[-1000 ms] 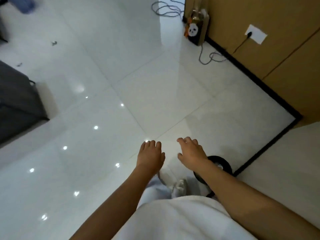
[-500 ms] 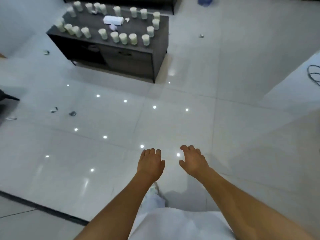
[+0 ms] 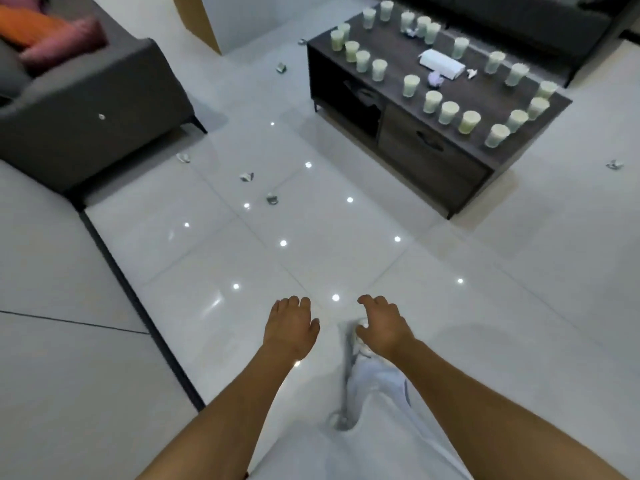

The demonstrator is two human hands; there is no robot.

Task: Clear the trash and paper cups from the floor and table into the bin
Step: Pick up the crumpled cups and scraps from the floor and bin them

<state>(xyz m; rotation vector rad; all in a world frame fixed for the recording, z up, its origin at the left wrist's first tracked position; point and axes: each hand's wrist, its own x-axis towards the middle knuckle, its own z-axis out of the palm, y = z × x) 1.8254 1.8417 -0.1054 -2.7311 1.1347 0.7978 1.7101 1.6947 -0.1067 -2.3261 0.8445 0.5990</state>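
Paper cups [image 3: 449, 112] on table [image 3: 408, 157] nearer now, hands [image 3: 290, 329] empty.

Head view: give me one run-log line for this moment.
left hand: open, empty | right hand: open, empty | paper cups: on table | floor scraps: uncollected

Bare forearms, no sleeves; white trousers [image 3: 377, 393] (loose, creased); pale shoe [image 3: 356, 329].

Your view has swung on from the wooden wall and socket of a second ago, so the worktop [image 3: 440, 95] with its paper cups [image 3: 450, 112] now sits far right instead of far left. A grey sofa [image 3: 86, 109] has come in at far left, and scraps of trash [image 3: 246, 177] lie on the floor [image 3: 346, 237] between them.
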